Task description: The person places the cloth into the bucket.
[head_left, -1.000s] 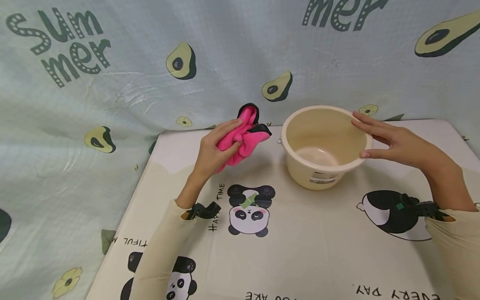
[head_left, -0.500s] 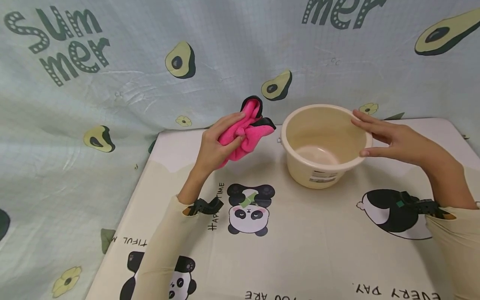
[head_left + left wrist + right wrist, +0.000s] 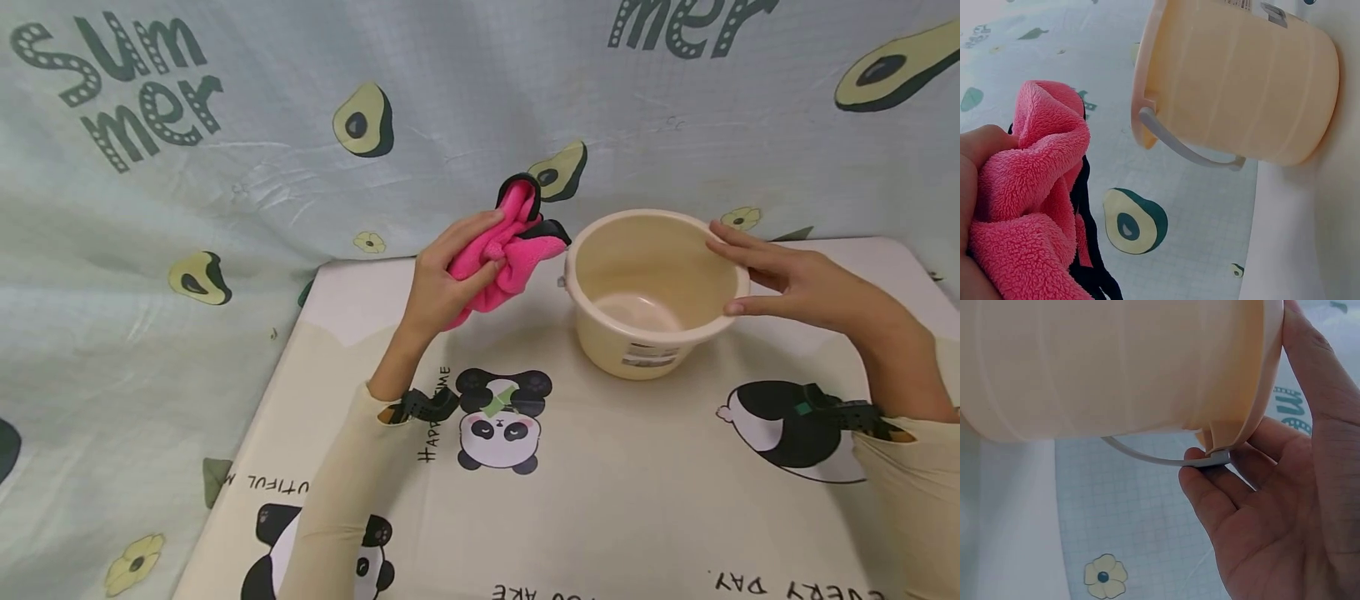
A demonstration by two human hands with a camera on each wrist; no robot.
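Note:
My left hand (image 3: 441, 282) grips a bunched pink fleecy cloth (image 3: 501, 265) with black edging, held above the table left of the bucket. In the left wrist view the cloth (image 3: 1035, 206) hangs in thick folds, fingers partly hidden behind it. A cream plastic bucket (image 3: 600, 337) stands upright on the table, with nothing visible inside. My right hand (image 3: 802, 279) holds its right rim. The right wrist view shows the thumb along the rim and curled fingers by the end of the grey bail handle (image 3: 1141, 455), which hangs down behind the bucket.
A table (image 3: 600, 500) with a panda-printed cover lies beneath. Behind it and to the left hangs a pale curtain (image 3: 262, 200) with avocado prints, close to the table's back edge. A label (image 3: 649, 356) is on the bucket's front.
My left hand has moved up and to the right with the cloth, closer to the bucket's left rim. The right hand and bucket have stayed nearly still.

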